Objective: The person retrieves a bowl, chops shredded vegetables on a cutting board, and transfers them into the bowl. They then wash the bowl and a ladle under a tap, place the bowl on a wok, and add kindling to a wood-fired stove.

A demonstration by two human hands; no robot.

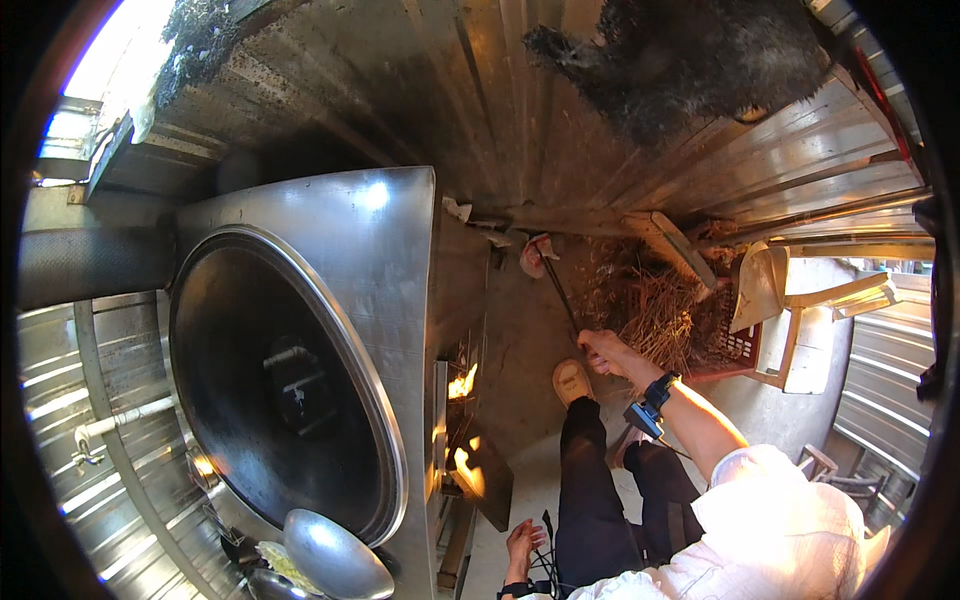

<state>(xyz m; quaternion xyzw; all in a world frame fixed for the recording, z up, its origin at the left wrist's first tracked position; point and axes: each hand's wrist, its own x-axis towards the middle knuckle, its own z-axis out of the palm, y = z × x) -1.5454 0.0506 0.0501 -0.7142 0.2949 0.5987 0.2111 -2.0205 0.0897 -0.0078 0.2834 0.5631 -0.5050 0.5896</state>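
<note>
My right hand point(606, 352) is closed around the end of a thin dark rod point(561, 291). The rod's far end reaches a crumpled white and red plastic bag point(535, 256) on the floor; whether it touches the bag I cannot tell. My left hand point(525, 538) hangs low beside the stove with fingers slightly bent and apart, nothing in it. Flames point(463, 382) show at the open firebox in the side of the metal stove point(375, 247), above and left of my left hand. A large dark wok point(277, 390) is set in the stove top.
A red plastic crate point(742, 360) of dry twigs point(664, 322) stands right of my right hand, by a wooden chair point(787, 337). A hinged metal firebox door point(491, 480) juts out near my legs. A metal bowl point(337, 555) rests at the wok's lower rim.
</note>
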